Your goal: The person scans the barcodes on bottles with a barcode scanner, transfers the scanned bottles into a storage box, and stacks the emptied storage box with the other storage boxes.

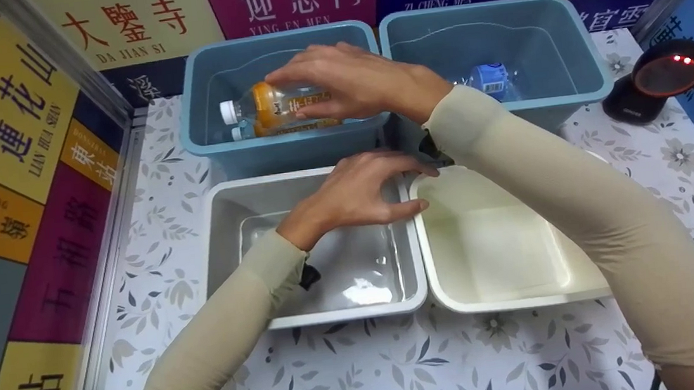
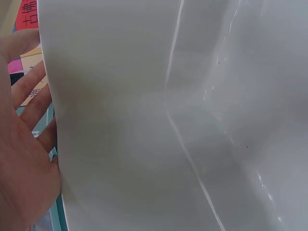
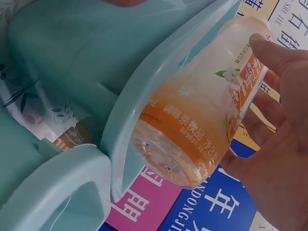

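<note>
My right hand (image 1: pixel 361 82) holds a clear bottle (image 1: pixel 263 106) with an orange label and white cap, lying sideways over the left blue bin (image 1: pixel 291 142). In the right wrist view, thumb and fingers curl round this orange-labelled tea drink, its base beside the bin's rim. Beneath it in that bin shows part of a second orange-labelled bottle (image 1: pixel 245 131). Above the grey bin (image 1: pixel 349 314), my left hand (image 1: pixel 356 194) has its fingers spread and bent loosely, holding nothing. Its fingertips are at the rims where the grey and cream bins meet.
On the right stands another blue bin (image 1: pixel 494 7) with a blue-labelled bottle (image 1: pixel 490 79) inside, partly behind my right arm. The cream bin (image 1: pixel 523 302) is in front of it. A black scanner (image 1: pixel 654 82) with red lights sits at the right, near the panel wall.
</note>
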`<action>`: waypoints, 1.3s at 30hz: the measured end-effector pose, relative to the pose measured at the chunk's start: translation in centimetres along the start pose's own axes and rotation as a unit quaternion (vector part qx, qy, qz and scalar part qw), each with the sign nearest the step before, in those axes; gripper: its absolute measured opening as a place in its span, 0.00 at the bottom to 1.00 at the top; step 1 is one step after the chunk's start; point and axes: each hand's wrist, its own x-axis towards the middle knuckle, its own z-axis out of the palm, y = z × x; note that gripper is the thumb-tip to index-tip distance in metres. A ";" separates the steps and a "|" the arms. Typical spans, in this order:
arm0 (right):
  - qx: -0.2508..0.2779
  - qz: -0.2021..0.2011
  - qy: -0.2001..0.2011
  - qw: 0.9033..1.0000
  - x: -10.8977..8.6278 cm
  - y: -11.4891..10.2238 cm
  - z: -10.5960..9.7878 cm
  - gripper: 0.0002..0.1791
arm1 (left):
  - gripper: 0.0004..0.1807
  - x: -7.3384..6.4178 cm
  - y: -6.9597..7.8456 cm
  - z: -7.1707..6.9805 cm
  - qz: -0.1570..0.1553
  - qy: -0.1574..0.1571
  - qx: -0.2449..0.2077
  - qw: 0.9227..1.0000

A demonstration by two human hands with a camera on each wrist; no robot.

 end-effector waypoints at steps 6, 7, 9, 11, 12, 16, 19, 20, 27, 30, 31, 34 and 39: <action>-0.017 0.013 -0.007 1.000 -0.1 -0.2 0.0 0.35 | 0.25 0.1 0.1 0.0 0.002 0.001 -0.002 1.000; -0.019 0.016 -0.009 1.000 -0.1 -0.3 -0.1 0.35 | 0.25 0.0 0.1 0.0 0.003 0.001 -0.003 1.000; -0.020 0.024 -0.011 0.999 -0.2 -0.4 -0.2 0.35 | 0.25 0.0 0.0 0.0 0.004 0.002 -0.003 1.000; -0.016 0.026 -0.009 0.999 -0.4 -0.3 -0.3 0.34 | 0.25 0.0 0.1 0.0 0.004 0.001 -0.004 1.000; -0.014 0.026 -0.008 1.000 -0.6 -0.3 -0.4 0.34 | 0.25 0.0 0.1 0.0 0.003 0.000 -0.004 1.000; -0.013 0.025 -0.002 1.000 -1.0 -0.1 -0.6 0.33 | 0.25 0.1 0.1 0.0 0.001 -0.001 -0.002 1.000; -0.013 0.026 0.000 1.000 -1.3 0.0 -0.7 0.33 | 0.24 0.1 0.1 -0.1 0.001 0.000 -0.001 1.000; -0.011 0.027 -0.001 1.000 -1.4 0.1 -0.7 0.33 | 0.24 0.1 0.1 -0.1 0.001 0.000 -0.001 1.000; -0.009 0.029 0.004 1.000 -1.8 0.1 -0.6 0.32 | 0.24 0.1 0.1 0.0 -0.001 -0.001 0.006 1.000; -0.008 0.031 0.005 0.999 -1.9 0.0 -0.7 0.32 | 0.24 0.1 0.1 0.0 -0.002 -0.001 0.007 1.000; -0.007 0.032 0.005 0.999 -1.9 0.0 -0.8 0.32 | 0.24 0.1 0.1 0.0 -0.002 -0.001 0.007 1.000; -0.006 0.033 0.006 0.999 -2.1 -0.1 -0.9 0.32 | 0.24 0.0 0.1 0.0 -0.002 0.001 0.007 1.000; -0.012 0.024 0.014 1.000 -2.4 -0.2 -1.1 0.32 | 0.24 0.1 0.1 0.0 0.001 0.000 0.005 1.000</action>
